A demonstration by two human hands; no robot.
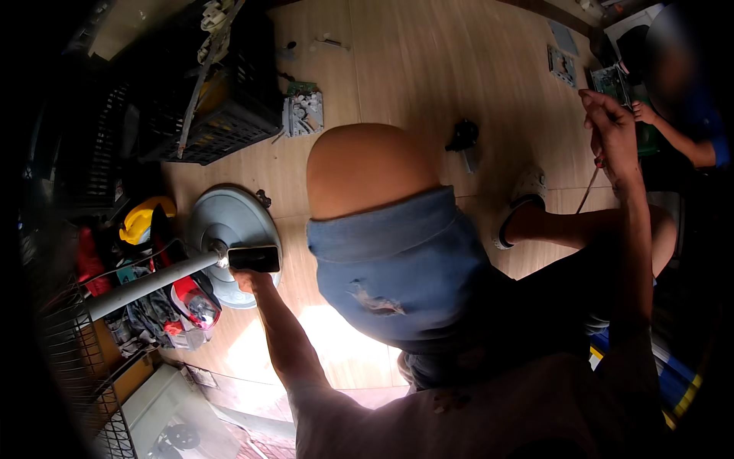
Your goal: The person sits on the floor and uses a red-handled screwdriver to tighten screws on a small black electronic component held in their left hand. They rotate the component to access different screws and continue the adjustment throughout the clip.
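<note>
My left hand (248,280) is closed on a smartphone (255,259), its dark screen facing up, over the round grey base (205,217) of a stand. Up at the right, my right hand (614,138) is raised with its fingers curled and thumb and fingertips close together. A thin screwdriver (588,189) slants down from its palm, with a bit of red handle showing and the rest hidden by the hand. Between my arms is my bent knee in rolled-up jeans (382,237).
At the upper left stands a black plastic crate (229,115). Dismantled electronic parts (303,113) and a small black part (462,135) lie on the wooden floor (397,69). A co-worker's hand (644,112) is beside an opened device (609,83). A yellow item (145,219) lies left.
</note>
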